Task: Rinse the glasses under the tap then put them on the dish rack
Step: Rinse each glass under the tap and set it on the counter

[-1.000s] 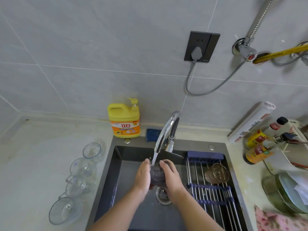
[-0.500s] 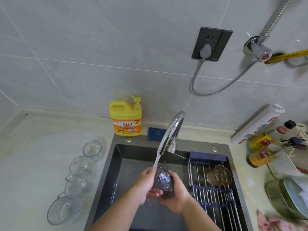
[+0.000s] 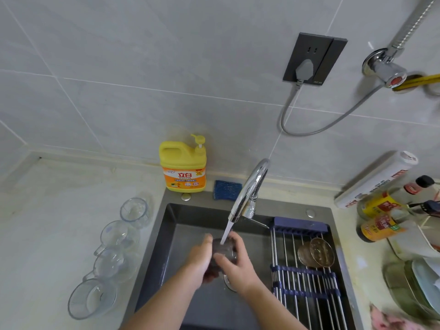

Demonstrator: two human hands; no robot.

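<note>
Over the dark sink I hold a clear glass upright in the water running from the chrome tap. My left hand grips its left side and my right hand wraps its right side. The stream falls into the glass's mouth. One amber-tinted glass lies on its side on the roll-up dish rack across the sink's right half. Several clear glass mugs lie in a row on the counter left of the sink.
A yellow dish-soap bottle and a blue sponge stand behind the sink. Sauce bottles, a foil roll and stacked dishes crowd the right counter. A grey cable hangs from the wall socket.
The glass was tilted sideways between my hands half a second ago; now it stands upright with the stream falling into it. My view has shifted slightly.
</note>
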